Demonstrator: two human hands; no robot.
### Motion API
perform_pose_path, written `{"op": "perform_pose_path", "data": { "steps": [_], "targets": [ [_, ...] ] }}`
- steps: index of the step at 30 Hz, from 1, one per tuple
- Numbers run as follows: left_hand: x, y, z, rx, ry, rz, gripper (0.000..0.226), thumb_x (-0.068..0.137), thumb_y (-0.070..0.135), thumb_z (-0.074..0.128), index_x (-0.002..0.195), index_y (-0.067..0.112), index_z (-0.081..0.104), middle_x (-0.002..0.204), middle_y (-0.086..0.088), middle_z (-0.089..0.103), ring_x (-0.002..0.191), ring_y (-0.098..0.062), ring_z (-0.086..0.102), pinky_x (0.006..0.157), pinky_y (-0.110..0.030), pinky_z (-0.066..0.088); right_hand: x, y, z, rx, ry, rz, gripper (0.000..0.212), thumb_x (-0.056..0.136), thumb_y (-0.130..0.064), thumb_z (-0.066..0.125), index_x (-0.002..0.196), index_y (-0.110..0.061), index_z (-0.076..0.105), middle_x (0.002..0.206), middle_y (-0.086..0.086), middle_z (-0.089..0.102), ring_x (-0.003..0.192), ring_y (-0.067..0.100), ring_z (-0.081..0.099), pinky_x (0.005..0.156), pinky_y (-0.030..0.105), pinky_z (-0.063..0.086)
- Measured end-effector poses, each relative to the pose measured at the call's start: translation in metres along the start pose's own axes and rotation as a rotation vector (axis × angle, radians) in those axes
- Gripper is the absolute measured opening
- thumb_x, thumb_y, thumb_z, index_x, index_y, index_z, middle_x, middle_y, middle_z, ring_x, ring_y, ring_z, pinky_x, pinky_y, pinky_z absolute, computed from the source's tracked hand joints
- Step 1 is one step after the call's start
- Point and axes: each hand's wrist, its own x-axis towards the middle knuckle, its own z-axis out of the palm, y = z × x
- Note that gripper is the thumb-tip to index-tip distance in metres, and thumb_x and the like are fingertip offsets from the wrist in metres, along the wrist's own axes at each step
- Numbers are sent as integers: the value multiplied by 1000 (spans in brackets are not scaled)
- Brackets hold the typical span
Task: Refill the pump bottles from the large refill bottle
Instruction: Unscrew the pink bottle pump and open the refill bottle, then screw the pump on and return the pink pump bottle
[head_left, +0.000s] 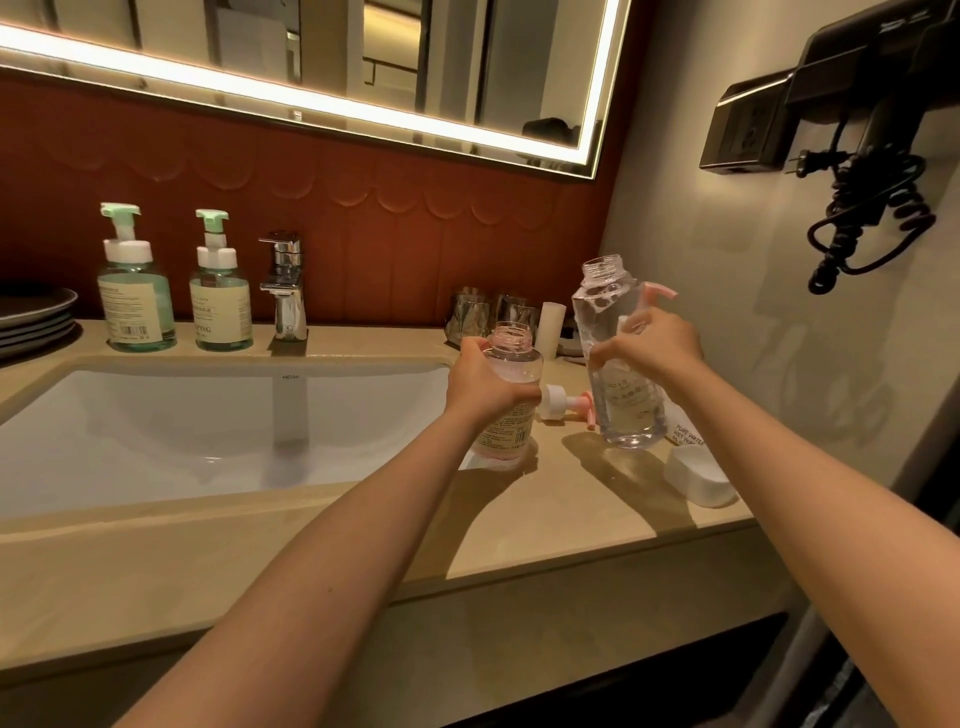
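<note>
Refill bottle (631, 410) clasped in right grip (655, 344), pump bottle (515, 368) in left grip (484, 385)

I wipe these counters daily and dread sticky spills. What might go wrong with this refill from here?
The pink bottle in the left hand has a small open neck, and the refill bottle in the right hand looks well filled: a tilt may overshoot onto the counter. The loose pump head lying between them might get splashed or knocked.

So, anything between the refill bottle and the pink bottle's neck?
Nothing visible: the small pink-tinted plastic bottle in the left hand has its neck open, and the tall clear refill bottle in the right hand is uncapped.
</note>
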Motion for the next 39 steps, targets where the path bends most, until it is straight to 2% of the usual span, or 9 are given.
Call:
{"op": "perform_pose_path", "data": {
  "steps": [10,13,18,20,23,28,32,36,39],
  "targets": [
    [-2,3,8,6,-22,20,87,67,18,83,136,11,31,135,-9,46,121,-25,45,95,-35,41,-11,26,11,278,28,143,46,61,-28,83,98,-19,58,101,-2,61,94,20,56,86,39,50],
    [-1,4,9,-5,-31,15,86,67,17,83,135,11,31,134,-9,47,121,-25,46,95,-35,41,-13,29,8,303,33,151,52,65,-26,82,109,-15,58,99,-2,55,92,18,52,84,36,47],
    [-1,3,10,-16,-41,5,87,66,14,82,136,11,30,135,-10,46,122,-26,45,97,-38,40,-15,34,8,234,-23,89,48,70,-33,78,108,-14,56,102,-1,56,93,19,53,82,36,47],
    [-2,4,10,-19,-42,9,87,66,13,82,135,11,30,135,-10,46,122,-26,45,97,-37,40,-13,37,10,129,-8,92,62,67,-47,77,112,-11,57,107,1,61,97,22,58,84,39,50],
    [-3,4,10,-20,-53,9,88,67,13,82,136,10,29,137,-11,44,123,-27,44,98,-38,39,-15,38,7,-6,-16,130,82,57,-67,73,114,-10,58,111,6,62,99,25,59,77,38,52],
    [-1,4,10,-15,-56,-2,89,65,13,83,136,11,28,137,-11,44,123,-28,44,98,-38,39,-22,39,-5,-127,-113,128,83,53,-76,68,104,-11,59,98,5,61,85,21,57,52,26,37],
    [-1,7,13,-5,-47,0,92,63,18,85,135,9,29,136,-11,44,124,-28,44,98,-40,40,-30,41,-13,-162,-195,119,68,61,-64,73,103,-12,57,95,4,60,80,17,55,55,26,41],
    [-4,8,17,17,-9,10,91,63,21,85,134,9,30,136,-10,46,124,-28,45,98,-38,40,-44,42,-18,-310,-312,126,55,71,-47,75,112,-16,56,99,1,60,89,18,57,80,32,52],
    [-4,8,19,31,21,11,88,65,22,84,134,9,32,136,-10,47,123,-27,45,97,-37,41,-54,34,-18,-420,-424,141,41,79,-33,71,111,-10,57,78,1,55,65,11,51,58,21,46]
  ]
}}
